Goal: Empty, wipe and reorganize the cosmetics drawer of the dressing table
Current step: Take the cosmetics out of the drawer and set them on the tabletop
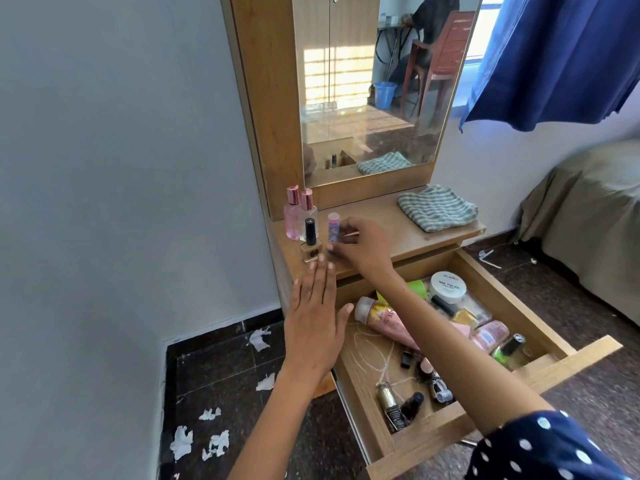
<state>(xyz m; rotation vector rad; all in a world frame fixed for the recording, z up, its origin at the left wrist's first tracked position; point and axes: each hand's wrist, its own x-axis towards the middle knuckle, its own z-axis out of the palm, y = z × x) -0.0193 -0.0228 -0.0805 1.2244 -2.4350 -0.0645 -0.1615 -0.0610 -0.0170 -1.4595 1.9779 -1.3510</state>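
The right hand (pixel 360 242) reaches over the counter (pixel 391 233) of the dressing table and pinches a small lilac tube (pixel 333 227), thumb and fingers (pixel 341 239) curled around its lower part; the tube stands upright, its base at or just above the wood, which of the two I cannot tell. The left hand (pixel 313 318) hovers flat in front of the counter's edge, its fingers straight and close together, holding nothing, the tips near a beige foundation bottle with a black cap (pixel 311 244). Behind that bottle, near the mirror frame, stand a pink perfume bottle (pixel 292 216) and a clear bottle with a pink cap (pixel 308 207), just beside each other. A folded grey-and-white striped cloth (pixel 437 208) lies at the far right of the counter.

The cosmetics drawer (pixel 568 362) below is pulled out and still holds things: a white jar marked "nail polish" (pixel 447 287) at the back, a pink tube with a clear cap (pixel 379 318) lying on its side, a green nail polish bottle (pixel 507 351) near the front right, a gold bottle (pixel 388 401) and a dark bottle (pixel 412 405) at the front, and other small items partly hidden by the right forearm. Pale scribbled marks show on the drawer's bare bottom.

Torn bits of white paper (pixel 214 443) litter the dark tiled floor (pixel 221 375) to the left. A blue curtain (pixel 557 57) hangs at upper right above a bed (pixel 595 216).
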